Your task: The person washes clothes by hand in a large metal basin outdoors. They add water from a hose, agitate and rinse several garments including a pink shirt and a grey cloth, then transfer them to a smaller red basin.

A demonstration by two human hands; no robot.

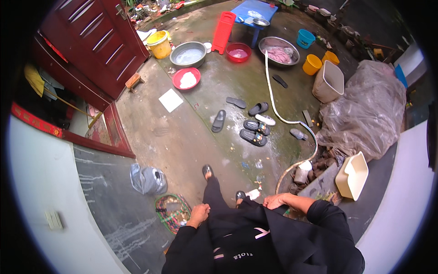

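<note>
Dark cloth of a black jacket fills the bottom middle. My right hand is closed on the jacket's edge near the waist. On the other side, my left hand is curled at the jacket's edge, its fingertips partly hidden; whether it grips the cloth is unclear. A woven basket with mixed contents stands on the ground just left of that hand, and a grey plastic bag lies beyond it. Below the right hand, a pale hose runs forward to a metal basin holding pink cloth.
Slippers and sandals lie ahead. Farther off are a grey basin, a red basin with white cloth, a red washboard and a blue table. A plastic-covered heap and a cream bin stand right; a door, left.
</note>
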